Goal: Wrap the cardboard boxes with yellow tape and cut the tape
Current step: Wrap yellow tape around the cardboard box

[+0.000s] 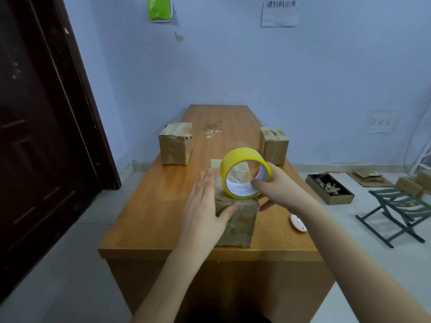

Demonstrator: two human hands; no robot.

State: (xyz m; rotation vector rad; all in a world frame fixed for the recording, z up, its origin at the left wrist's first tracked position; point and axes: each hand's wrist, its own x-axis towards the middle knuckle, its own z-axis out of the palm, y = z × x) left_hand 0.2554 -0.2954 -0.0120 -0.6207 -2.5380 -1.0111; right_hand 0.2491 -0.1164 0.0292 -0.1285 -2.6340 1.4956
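Observation:
A worn cardboard box [240, 223] stands near the front edge of the wooden table [163, 194]. My right hand [277, 190] grips a roll of yellow tape [242, 159], held on edge on top of this box. My left hand [205, 206] lies flat with fingers spread against the box's left side, thumb on its top front edge. Two more cardboard boxes stand farther back: one at the left edge [175, 143], one at the right edge [274, 145]. A small pink cutter [297, 223] lies on the table right of the near box.
A dark door [42, 136] stands to the left. On the floor at the right are an open box of scraps [330, 188], flattened cardboard [370, 178] and a folding stool [401, 213]. The wall is just behind the table's far end.

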